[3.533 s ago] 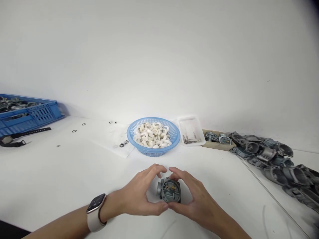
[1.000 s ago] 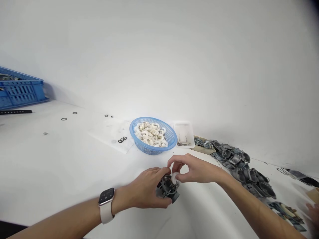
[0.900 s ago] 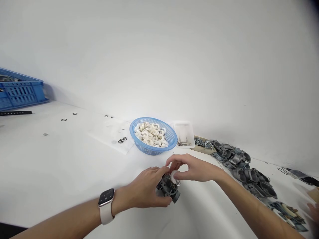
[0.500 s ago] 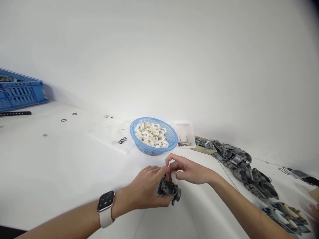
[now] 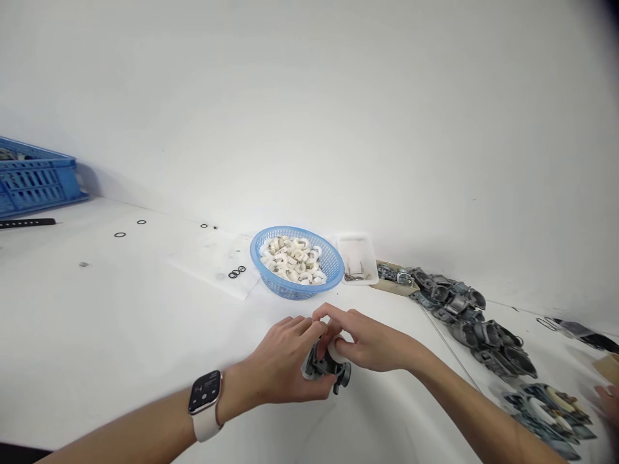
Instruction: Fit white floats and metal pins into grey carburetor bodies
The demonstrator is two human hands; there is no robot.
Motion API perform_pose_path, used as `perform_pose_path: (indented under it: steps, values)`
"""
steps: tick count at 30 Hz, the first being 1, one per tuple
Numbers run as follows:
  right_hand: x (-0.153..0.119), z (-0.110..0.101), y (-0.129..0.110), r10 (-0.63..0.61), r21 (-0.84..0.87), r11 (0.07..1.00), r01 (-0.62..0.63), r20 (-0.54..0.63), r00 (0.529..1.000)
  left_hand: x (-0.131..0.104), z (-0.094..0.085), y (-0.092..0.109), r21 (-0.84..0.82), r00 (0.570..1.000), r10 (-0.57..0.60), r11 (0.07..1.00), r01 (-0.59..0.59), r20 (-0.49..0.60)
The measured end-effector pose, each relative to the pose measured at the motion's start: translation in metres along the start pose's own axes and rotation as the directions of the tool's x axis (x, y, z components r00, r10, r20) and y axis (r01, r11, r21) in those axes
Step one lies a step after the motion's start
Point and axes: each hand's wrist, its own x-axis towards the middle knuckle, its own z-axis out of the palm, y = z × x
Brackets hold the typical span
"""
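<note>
My left hand (image 5: 283,364), with a watch at its wrist, is wrapped round a dark grey carburetor body (image 5: 342,379) above the near part of the table. My right hand (image 5: 374,341) bends over the top of that body from the right. Its thumb and fingers close on a white carburetor float (image 5: 333,352), which sits against the body's upper side. The fingers of both hands meet there and hide most of the float and the spot where it touches. Beyond the hands stands a blue basket (image 5: 297,294) holding many white floats (image 5: 293,259).
Right of the basket are a white tray (image 5: 370,258) with thin metal pins and a cardboard box (image 5: 396,288) of metal parts. Carburetor bodies (image 5: 459,303) pile up farther right. Black rings (image 5: 236,272) lie left, near a blue crate (image 5: 43,180). Another person's hand (image 5: 609,399) shows at right.
My right hand has shifted slightly down and left over the carburetor body. The float now lies lower and is more covered by the fingers. My left hand keeps its hold.
</note>
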Motion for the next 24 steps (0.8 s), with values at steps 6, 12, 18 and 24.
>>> perform_pose_path:
  steps: [6,12,18,24]
  values:
    - [0.001,0.006,0.007,-0.032,0.048,0.998,0.035,-0.061,0.998,0.002,-0.004,-0.001,-0.033,0.992,-0.057,0.998,0.061,0.109]
    - [0.001,0.006,0.009,-0.074,0.059,0.995,0.081,-0.102,0.992,0.003,-0.008,0.0,-0.153,0.983,-0.04,0.986,0.068,0.182]
    - [-0.004,0.0,0.011,-0.124,0.125,0.982,0.143,-0.15,0.981,0.002,-0.007,-0.003,-0.21,0.975,-0.049,0.973,0.096,0.217]
    - [-0.009,-0.022,0.03,-0.08,-0.052,0.996,0.068,-0.262,0.962,-0.001,-0.002,-0.006,-0.186,0.971,-0.077,0.975,0.121,0.226]
